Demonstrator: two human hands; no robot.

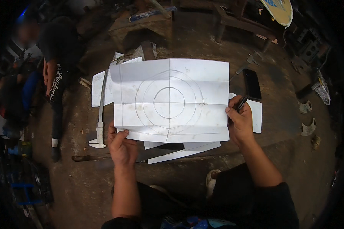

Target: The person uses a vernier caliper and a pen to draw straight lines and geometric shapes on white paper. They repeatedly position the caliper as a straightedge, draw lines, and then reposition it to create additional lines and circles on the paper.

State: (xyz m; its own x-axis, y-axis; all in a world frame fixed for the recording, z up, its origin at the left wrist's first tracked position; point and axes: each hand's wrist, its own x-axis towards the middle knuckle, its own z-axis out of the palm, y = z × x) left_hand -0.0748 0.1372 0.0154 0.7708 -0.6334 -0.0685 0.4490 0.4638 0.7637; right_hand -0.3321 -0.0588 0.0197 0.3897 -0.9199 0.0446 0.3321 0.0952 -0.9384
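Observation:
A creased white sheet of paper is spread between my hands, with concentric circles and crossing lines drawn on it. My left hand pinches its lower left corner, thumb on top. On the lower right edge my right hand grips the sheet, and a dark pen sticks up from the same fingers. Left of the sheet lies a long metal vernier caliper. More white papers lie beneath, partly hidden. A black phone rests beyond my right hand.
The brown worktop carries a second caliper at the far right. Curved metal pieces lie farther right. A wooden stool and a bench stand beyond. A person in dark clothes stands at the left.

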